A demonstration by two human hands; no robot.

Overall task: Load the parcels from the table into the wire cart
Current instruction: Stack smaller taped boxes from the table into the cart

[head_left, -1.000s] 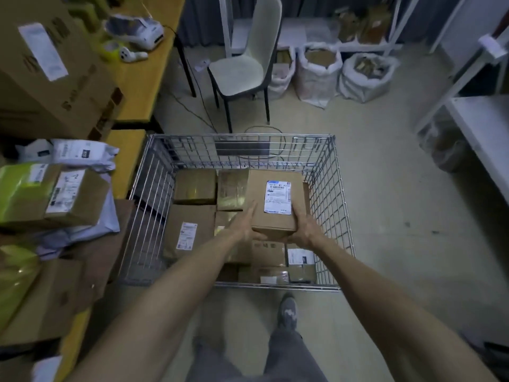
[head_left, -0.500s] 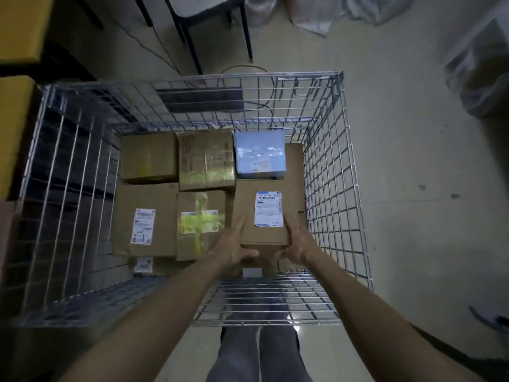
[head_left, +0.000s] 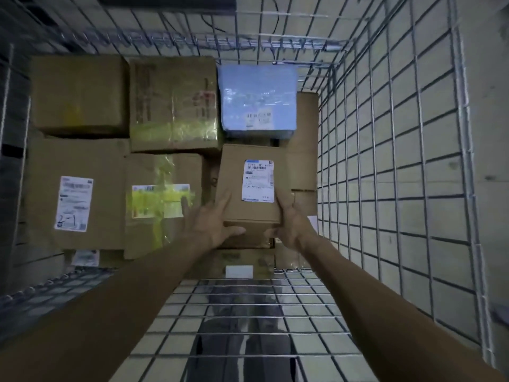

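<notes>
I look straight down into the wire cart. A small brown cardboard parcel with a white shipping label is held low inside it, over other boxes near the right wall. My left hand grips its left near corner, thumb under the front edge. My right hand grips its right near corner. Several parcels lie packed in the cart: a plain box, a taped box, a pale blue package, a labelled box and a yellow-taped box.
The cart's near wire wall runs under my forearms, with my legs showing through it. The right wire wall stands close to the held parcel. Concrete floor lies beyond the cart. The table is out of view.
I have leaned over the cart and both hands have lowered the labelled parcel deeper into it, down among the packed boxes by the right wall. The table and chair have left the view.
</notes>
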